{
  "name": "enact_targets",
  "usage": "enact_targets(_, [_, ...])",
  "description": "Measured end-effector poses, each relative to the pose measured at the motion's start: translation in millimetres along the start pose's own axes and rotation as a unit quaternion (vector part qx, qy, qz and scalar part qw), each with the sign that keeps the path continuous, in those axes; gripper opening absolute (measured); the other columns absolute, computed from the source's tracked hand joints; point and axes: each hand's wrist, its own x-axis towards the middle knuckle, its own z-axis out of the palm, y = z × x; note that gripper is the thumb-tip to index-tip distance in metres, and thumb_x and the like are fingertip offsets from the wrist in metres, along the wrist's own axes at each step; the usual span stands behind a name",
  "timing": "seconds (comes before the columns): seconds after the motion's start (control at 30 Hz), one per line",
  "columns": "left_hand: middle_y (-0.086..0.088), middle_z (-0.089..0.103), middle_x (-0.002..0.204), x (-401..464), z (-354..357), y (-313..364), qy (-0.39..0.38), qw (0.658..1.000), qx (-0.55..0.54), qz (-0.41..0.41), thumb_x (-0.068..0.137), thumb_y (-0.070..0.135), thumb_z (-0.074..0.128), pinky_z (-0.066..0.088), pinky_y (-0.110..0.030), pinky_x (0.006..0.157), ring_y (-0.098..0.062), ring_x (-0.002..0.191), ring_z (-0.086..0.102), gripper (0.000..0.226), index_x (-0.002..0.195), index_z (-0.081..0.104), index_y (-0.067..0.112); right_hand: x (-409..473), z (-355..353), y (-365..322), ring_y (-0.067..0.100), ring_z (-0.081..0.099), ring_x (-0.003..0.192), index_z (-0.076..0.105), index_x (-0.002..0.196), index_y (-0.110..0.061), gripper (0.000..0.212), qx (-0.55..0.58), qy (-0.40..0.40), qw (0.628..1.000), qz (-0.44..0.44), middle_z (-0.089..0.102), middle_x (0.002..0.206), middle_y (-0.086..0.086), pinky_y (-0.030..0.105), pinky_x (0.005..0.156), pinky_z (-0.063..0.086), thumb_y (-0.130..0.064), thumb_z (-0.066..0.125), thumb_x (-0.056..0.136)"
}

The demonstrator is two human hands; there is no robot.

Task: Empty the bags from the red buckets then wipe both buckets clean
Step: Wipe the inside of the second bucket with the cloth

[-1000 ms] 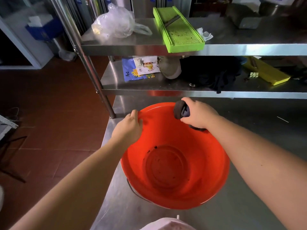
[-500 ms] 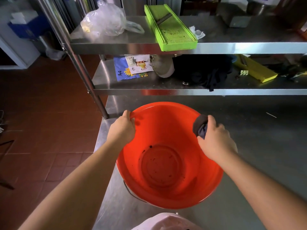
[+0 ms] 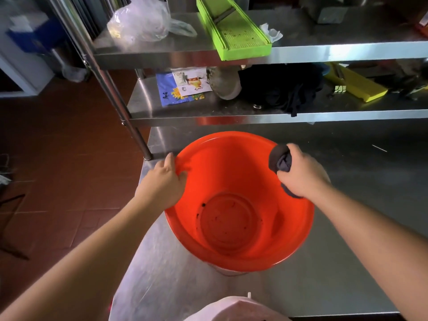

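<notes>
On the steel table (image 3: 361, 228), the left hand (image 3: 162, 184) is gripping the left rim of the red bucket (image 3: 234, 246), thumb hooked over the inside wall and fingers curling round the outside. Opposite it, the right hand (image 3: 301, 174) is clutching a balled dark cloth (image 3: 279, 158) and pressing it against the inside of the bucket's right rim. The bucket is standing upright near the table's left front corner, holding no bag, with dark specks dotting its ridged bottom. Something pale pink (image 3: 234, 309) is showing at the lower edge of the view, too cropped to identify. Behind the bucket, a lower shelf (image 3: 208, 117) is carrying a blue packet (image 3: 171, 91) with smaller sachets on it, a pale rounded object, a heap of black fabric (image 3: 282, 89) and a yellow slicer (image 3: 356, 85). Above that, the upper shelf (image 3: 347, 49) is bearing a clear plastic bag (image 3: 141, 19) at its left end and a green slicer (image 3: 234, 28) jutting past the front edge, a crumpled white scrap lying just beside it.
</notes>
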Motion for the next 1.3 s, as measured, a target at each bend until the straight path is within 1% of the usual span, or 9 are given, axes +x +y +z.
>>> enact_targets(0.1, [0.003,0.013,0.177,3,-8,5,0.001,0.989,0.016,0.144,0.104,0.051,0.048,0.025,-0.045,0.125,-0.021,0.162,0.013,0.075,0.168,0.016,0.027,26,-4,-15,0.041,0.062,0.103,0.033,0.141,-0.032,0.072,-0.013,-0.028,0.997,-0.077,0.060,0.125,0.012,0.038,0.072,0.044,-0.036,0.067,0.078])
enact_targets(0.23, [0.010,-0.006,0.175,8,-1,10,-0.010,0.975,0.066,0.213,0.106,0.062,0.035,-0.001,-0.035,0.132,-0.008,0.161,-0.013,0.079,0.170,0.006,0.026,47,-3,-32,0.041,0.062,0.096,0.031,0.140,-0.033,0.070,-0.050,-0.040,0.990,-0.126,0.058,0.121,0.013,0.041,0.070,0.049,-0.034,0.065,0.079])
enact_targets(0.43, [0.010,-0.009,0.175,1,9,11,0.026,0.982,0.070,0.175,0.108,0.059,0.028,-0.003,-0.029,0.130,-0.006,0.160,-0.012,0.075,0.169,0.002,0.023,24,3,-25,0.042,0.059,0.100,0.027,0.142,-0.033,0.070,-0.071,-0.002,0.992,-0.101,0.055,0.119,0.015,0.041,0.068,0.046,-0.042,0.063,0.083])
enact_targets(0.7, [0.009,-0.006,0.176,-1,10,20,0.024,0.987,0.055,0.151,0.109,0.052,0.036,0.006,-0.037,0.133,-0.010,0.162,-0.008,0.075,0.170,0.005,0.021,-93,13,-4,0.047,0.059,0.102,0.012,0.152,-0.018,0.092,-0.068,0.027,0.994,0.087,0.050,0.119,0.022,0.048,0.075,0.049,-0.048,0.066,0.084])
enact_targets(0.87, [0.010,-0.002,0.177,-7,7,24,0.027,0.990,0.033,0.134,0.108,0.055,0.038,0.012,-0.038,0.132,-0.008,0.162,-0.005,0.076,0.170,0.009,0.022,-90,16,-3,0.047,0.061,0.088,0.022,0.138,-0.015,0.072,-0.010,0.039,0.994,0.104,0.049,0.111,0.023,0.039,0.065,0.039,-0.033,0.066,0.084])
enact_targets(0.97, [0.003,0.016,0.175,-24,7,30,0.025,0.995,0.021,0.093,0.102,0.062,0.044,0.025,-0.045,0.127,-0.021,0.161,0.013,0.081,0.168,0.018,0.023,-57,9,4,0.046,0.061,0.092,0.021,0.144,-0.020,0.077,-0.034,0.033,0.996,0.073,0.050,0.117,0.022,0.039,0.067,0.039,-0.031,0.066,0.083])
enact_targets(1.1, [-0.006,0.047,0.141,-35,1,27,0.095,0.984,0.088,0.125,0.097,0.063,0.050,0.037,-0.052,0.113,-0.035,0.135,0.045,0.072,0.157,0.041,0.024,-10,-7,14,0.046,0.062,0.098,0.024,0.145,-0.035,0.077,-0.047,-0.003,0.999,-0.004,0.051,0.126,0.016,0.042,0.070,0.045,-0.038,0.066,0.080])
enact_targets(1.2, [-0.001,0.026,0.171,-18,-7,25,0.044,0.979,0.065,0.186,0.102,0.061,0.042,0.018,-0.046,0.129,-0.024,0.162,0.013,0.074,0.165,0.030,0.023,18,-17,10,0.045,0.062,0.102,0.026,0.144,-0.039,0.078,-0.061,-0.028,0.994,-0.082,0.052,0.132,0.014,0.045,0.076,0.052,-0.037,0.068,0.078])
enact_targets(1.3, [0.007,-0.006,0.177,-11,-2,28,-0.024,0.974,0.040,0.223,0.106,0.063,0.036,0.002,-0.037,0.133,-0.010,0.162,-0.010,0.080,0.170,0.006,0.025,32,-16,3,0.044,0.061,0.105,0.023,0.147,-0.039,0.082,-0.092,-0.033,0.987,-0.124,0.052,0.134,0.012,0.045,0.074,0.052,-0.037,0.070,0.079])
